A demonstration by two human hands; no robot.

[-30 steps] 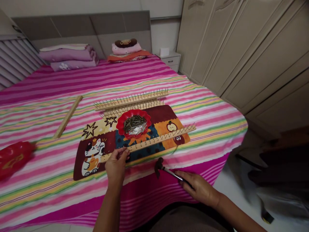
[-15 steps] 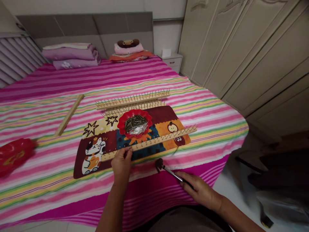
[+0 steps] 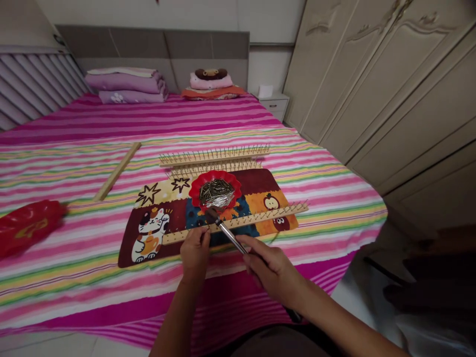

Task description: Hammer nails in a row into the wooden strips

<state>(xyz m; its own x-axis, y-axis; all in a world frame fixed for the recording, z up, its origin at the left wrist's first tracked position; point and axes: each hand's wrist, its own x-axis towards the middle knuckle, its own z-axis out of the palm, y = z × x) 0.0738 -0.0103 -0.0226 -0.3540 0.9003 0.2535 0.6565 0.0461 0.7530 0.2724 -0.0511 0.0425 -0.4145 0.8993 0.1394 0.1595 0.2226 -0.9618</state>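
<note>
My left hand pinches a nail, barely visible between the fingertips, against a long wooden strip. Thin nails stand in a row along the strip's right part; small dark marks dot its left end. My right hand grips a hammer by its handle, the hammer's head just above the strip beside my left fingertips. Under the strip lies a patterned mat with a cat drawing. Behind the strip, on the mat, a red scalloped bowl holds loose nails.
Wooden strips full of upright nails lie beyond the bowl. A bare wooden bar and a shiny red bag-like item are on the left of the striped bed. Folded bedding sits by the headboard; wardrobes stand at right.
My right hand has brought the hammer up and left, from the bed's front edge to above the strip near my left fingertips. My left hand stays pinched at the strip. The view shifted slightly.
</note>
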